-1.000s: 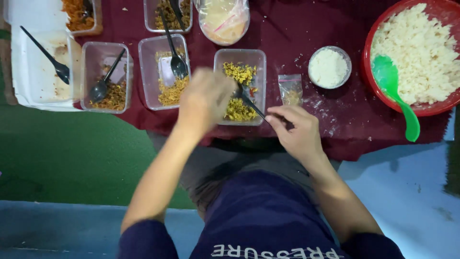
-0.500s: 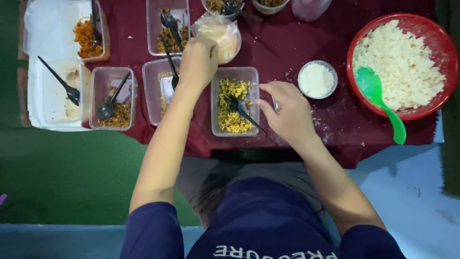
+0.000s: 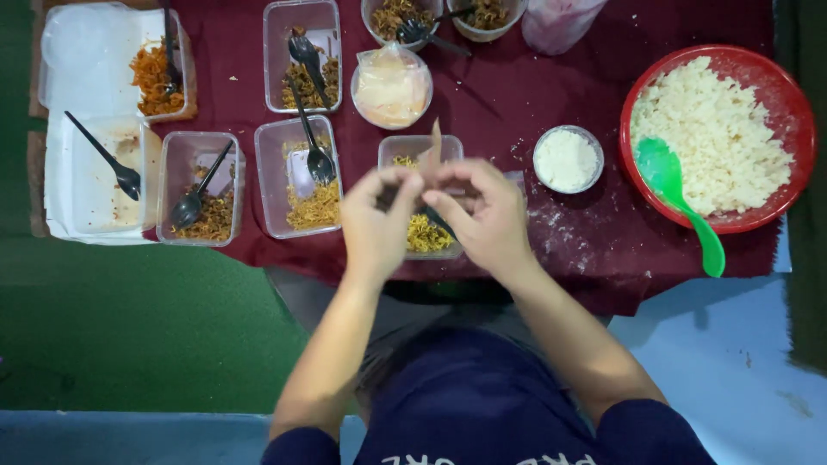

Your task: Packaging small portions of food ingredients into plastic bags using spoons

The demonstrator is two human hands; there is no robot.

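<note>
My left hand (image 3: pixel 377 220) and my right hand (image 3: pixel 482 215) meet above a clear plastic container (image 3: pixel 405 148) of yellow noodles on the dark red cloth. Between their fingertips they pinch a small thin brownish piece (image 3: pixel 432 148), like a small bag or paper, that stands up between them. A black spoon (image 3: pixel 438 222) lies in the container, mostly hidden under my hands. What else the fingers hold is hidden.
A red bowl (image 3: pixel 780 77) of white rice with a green scoop (image 3: pixel 680 194) stands at the right. A small bowl of white powder (image 3: pixel 567 158) is beside my right hand. Several clear containers with black spoons (image 3: pixel 301 176) and a white tray (image 3: pixel 82 129) fill the left.
My left hand came back from the bagged bowl at the back to meet my right hand over the noodle container. My right hand let go of the spoon and now pinches the small piece.
</note>
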